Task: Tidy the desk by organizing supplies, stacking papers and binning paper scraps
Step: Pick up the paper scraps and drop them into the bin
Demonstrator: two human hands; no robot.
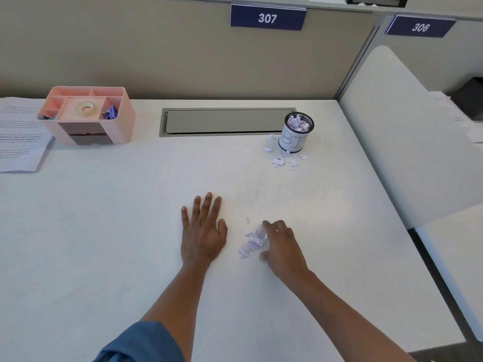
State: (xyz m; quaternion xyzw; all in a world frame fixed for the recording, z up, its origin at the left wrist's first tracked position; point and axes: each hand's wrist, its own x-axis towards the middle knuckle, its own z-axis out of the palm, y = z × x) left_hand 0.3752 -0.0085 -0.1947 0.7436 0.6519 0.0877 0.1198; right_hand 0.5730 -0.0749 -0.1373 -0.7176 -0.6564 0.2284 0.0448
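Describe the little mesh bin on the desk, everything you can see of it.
The bin is a small round cup of black wire mesh, standing upright on the white desk at the far right, just by the end of the grey cable hatch. A white paper label wraps its front with hand-drawn letters, "BI" showing. It is filled to the rim with pale lilac paper scraps. More scraps lie spilled around its base. No hand touches it.
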